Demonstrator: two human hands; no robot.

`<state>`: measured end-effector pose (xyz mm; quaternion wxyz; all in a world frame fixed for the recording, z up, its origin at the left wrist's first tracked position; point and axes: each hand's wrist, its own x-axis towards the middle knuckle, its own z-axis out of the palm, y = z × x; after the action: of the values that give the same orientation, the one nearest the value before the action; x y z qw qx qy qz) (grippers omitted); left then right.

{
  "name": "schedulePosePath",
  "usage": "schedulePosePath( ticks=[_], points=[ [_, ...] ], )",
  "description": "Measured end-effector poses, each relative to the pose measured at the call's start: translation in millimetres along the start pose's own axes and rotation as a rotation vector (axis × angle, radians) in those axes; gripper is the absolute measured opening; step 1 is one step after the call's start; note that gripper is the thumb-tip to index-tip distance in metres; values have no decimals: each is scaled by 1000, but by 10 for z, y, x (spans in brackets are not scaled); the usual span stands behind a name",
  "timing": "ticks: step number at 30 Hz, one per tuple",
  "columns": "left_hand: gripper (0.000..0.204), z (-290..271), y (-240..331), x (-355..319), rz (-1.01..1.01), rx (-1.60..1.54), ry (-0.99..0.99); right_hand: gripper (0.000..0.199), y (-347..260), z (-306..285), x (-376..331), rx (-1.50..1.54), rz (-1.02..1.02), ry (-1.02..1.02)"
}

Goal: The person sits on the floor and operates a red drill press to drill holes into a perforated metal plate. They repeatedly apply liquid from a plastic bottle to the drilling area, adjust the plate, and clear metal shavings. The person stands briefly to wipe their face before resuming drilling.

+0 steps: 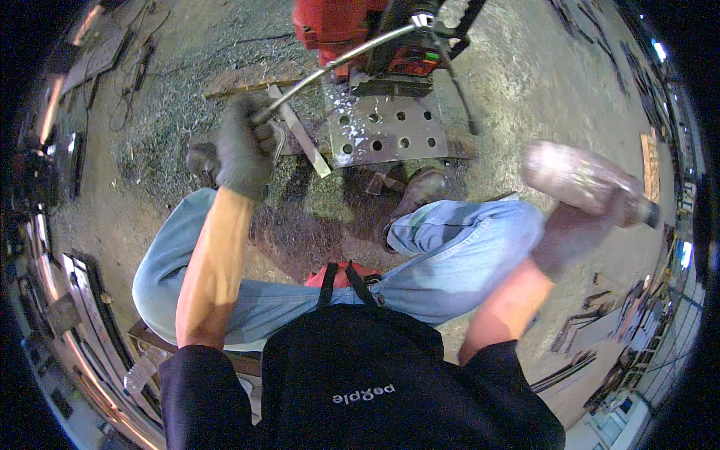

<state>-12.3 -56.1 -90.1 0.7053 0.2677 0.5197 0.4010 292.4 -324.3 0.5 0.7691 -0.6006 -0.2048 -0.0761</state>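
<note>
My left hand (249,150), in a dark grey glove, is closed around the lower end of a long metal lever (345,60). The lever slants up to a hub on a red and black drilling machine (337,26). Below the machine lies a steel plate (390,154) with two rows of round holes and whitish wet splashes. Out to the right, my gloved right hand (592,225) is smeared by motion. It grips a clear plastic bottle (577,176) near its dark-capped end; the bottle is tilted and blurred, its contents unclear.
A flat metal bar (300,135) lies against the plate's left side. Metal shavings (165,142) litter the floor, with a cable (225,56) across them. Another plastic bottle (142,371) is at lower left. Metal stock (615,315) lies along the right side.
</note>
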Motion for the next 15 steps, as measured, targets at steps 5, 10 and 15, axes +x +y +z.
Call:
schedulePosePath(
  ticks=[5,10,15],
  points=[
    [34,19,377,-146,194,-41,-102,32,40,-894,812,-147,-18,92],
    [31,842,1126,-958,1097,511,-333,32,960,-1363,697,-518,-1,-63],
    [20,2241,733,-1334,1553,902,-413,34,1621,-1539,416,-778,161,-144]
  ],
)
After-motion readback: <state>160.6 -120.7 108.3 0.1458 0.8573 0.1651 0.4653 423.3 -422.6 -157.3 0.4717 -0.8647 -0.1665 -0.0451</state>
